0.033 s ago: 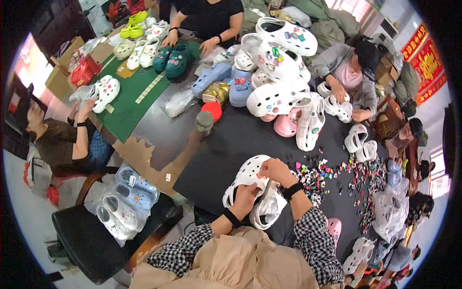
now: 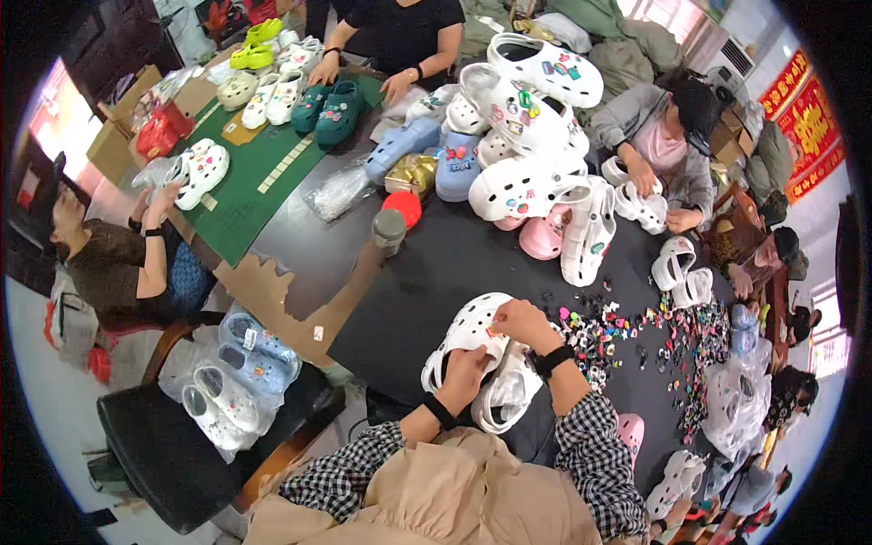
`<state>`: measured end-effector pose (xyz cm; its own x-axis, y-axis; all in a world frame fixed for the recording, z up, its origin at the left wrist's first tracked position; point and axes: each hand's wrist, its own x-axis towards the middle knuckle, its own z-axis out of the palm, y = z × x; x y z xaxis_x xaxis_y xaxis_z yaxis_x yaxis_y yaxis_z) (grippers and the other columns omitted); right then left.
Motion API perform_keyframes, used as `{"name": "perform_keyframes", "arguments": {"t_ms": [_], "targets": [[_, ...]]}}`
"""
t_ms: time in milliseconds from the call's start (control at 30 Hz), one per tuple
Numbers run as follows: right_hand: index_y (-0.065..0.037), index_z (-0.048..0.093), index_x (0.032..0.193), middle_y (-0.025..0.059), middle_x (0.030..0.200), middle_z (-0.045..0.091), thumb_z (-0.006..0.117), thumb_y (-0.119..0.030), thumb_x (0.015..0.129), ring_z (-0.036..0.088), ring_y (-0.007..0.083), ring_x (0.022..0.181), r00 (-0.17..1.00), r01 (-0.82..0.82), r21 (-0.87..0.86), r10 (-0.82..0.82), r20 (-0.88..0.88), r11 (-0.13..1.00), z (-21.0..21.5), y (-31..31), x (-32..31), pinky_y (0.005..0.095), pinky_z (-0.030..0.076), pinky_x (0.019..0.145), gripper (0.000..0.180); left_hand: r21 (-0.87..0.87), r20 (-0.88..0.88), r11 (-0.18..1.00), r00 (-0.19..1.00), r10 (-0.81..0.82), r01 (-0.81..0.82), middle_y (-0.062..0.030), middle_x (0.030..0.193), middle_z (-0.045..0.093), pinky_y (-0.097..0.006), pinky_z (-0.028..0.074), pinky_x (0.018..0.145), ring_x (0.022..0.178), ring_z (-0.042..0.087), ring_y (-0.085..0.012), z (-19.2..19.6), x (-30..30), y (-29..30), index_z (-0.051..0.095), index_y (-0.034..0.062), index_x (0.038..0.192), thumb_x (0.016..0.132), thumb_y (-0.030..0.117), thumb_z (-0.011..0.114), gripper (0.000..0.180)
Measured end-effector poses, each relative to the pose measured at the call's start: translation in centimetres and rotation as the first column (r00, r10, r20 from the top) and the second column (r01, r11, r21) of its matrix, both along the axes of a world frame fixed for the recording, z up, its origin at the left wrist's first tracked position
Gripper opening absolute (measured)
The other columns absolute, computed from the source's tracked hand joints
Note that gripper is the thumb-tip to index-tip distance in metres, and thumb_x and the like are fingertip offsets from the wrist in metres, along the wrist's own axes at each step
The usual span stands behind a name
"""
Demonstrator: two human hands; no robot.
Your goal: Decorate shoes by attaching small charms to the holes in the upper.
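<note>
A white clog [image 2: 465, 320] with round holes is tilted over the black tabletop in front of me. My left hand [image 2: 463, 374] is closed around its near side, bracing it. The fingers of my right hand [image 2: 527, 325] are pinched on the clog's upper, at a small red-and-yellow shoe charm [image 2: 493, 331] partly hidden by the fingertips. A second white clog [image 2: 505, 400] lies just beneath, next to my right wrist, its opening and strap showing. To the right of my right hand spreads a scatter of small colourful charms [image 2: 599, 341].
Decorated white clogs [image 2: 527, 186] are heaped at the back, beside pink clogs [image 2: 545, 234], blue clogs [image 2: 456, 168] and a jar [image 2: 389, 229]. Bagged clogs [image 2: 222, 404] rest on a black chair [image 2: 150, 472] at left. Co-workers sit around; one handles white clogs [image 2: 640, 204].
</note>
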<state>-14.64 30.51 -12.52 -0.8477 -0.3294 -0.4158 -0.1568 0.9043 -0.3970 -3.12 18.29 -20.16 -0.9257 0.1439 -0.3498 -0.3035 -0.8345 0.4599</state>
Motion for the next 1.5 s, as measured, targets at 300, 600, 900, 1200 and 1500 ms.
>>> {"name": "perform_keyframes", "arguments": {"t_ms": [300,600,900,1200,1500], "targets": [[-0.001,0.070,0.083,0.0155,0.076,0.067,0.072,-0.028,0.070,0.065,0.0274,0.068,0.999,0.021,-0.163,-0.025,-0.024,0.986,0.5,1.3,0.7,0.0358,0.051,0.064,0.030,-0.145,0.095,0.989,0.995,0.014,-0.001,-0.0082,0.108,0.060,-0.029,0.051,0.080,0.092,0.061,-0.0150,1.8,-0.5,0.1,0.052,-0.0029,0.115,0.088,0.002,0.054,0.028],[0.001,0.069,0.085,0.0143,0.073,0.067,0.074,-0.025,0.069,0.065,0.0224,0.064,0.996,0.094,-0.367,-0.087,0.034,0.926,-0.7,2.9,1.7,0.0322,0.049,0.061,0.031,-0.167,0.061,0.976,0.989,-0.133,0.141,-0.0044,0.112,0.059,-0.027,0.048,0.079,0.093,0.058,-0.0120,2.0,-0.5,-0.4,0.052,0.0017,0.120,0.088,0.006,0.057,0.032],[-0.001,0.063,0.086,0.0121,0.082,0.057,0.078,-0.024,0.064,0.054,0.0267,0.080,0.983,-0.081,-0.354,0.017,-0.180,0.932,-1.8,3.6,3.1,0.0373,0.044,0.071,0.035,-0.172,0.110,0.964,0.976,-0.188,0.204,-0.0040,0.102,0.063,-0.026,0.046,0.076,0.084,0.058,-0.0116,1.6,0.7,0.3,0.057,-0.0008,0.112,0.088,0.008,0.059,0.025],[-0.005,0.022,0.145,0.0271,0.136,0.038,0.082,-0.048,0.057,0.037,0.0413,0.128,0.992,0.048,-0.255,-0.077,-0.101,0.966,-1.5,4.9,2.1,0.0435,0.036,0.103,0.115,-0.179,0.062,0.960,0.977,-0.206,0.214,-0.0063,0.105,0.061,-0.027,0.049,0.078,0.089,0.059,-0.0140,1.2,1.1,0.3,0.055,-0.0012,0.114,0.090,0.007,0.054,0.025],[-0.005,0.031,0.139,0.0236,0.121,0.053,0.077,-0.050,0.060,0.056,0.0392,0.107,0.996,0.032,-0.028,-0.034,-0.083,0.999,-1.3,3.8,2.1,0.0452,0.045,0.089,0.101,-0.112,0.185,0.974,0.967,-0.176,0.199,-0.0097,0.114,0.059,-0.033,0.047,0.091,0.102,0.059,-0.0181,0.4,0.8,0.0,0.051,-0.0025,0.119,0.092,0.004,0.052,0.028]]}}
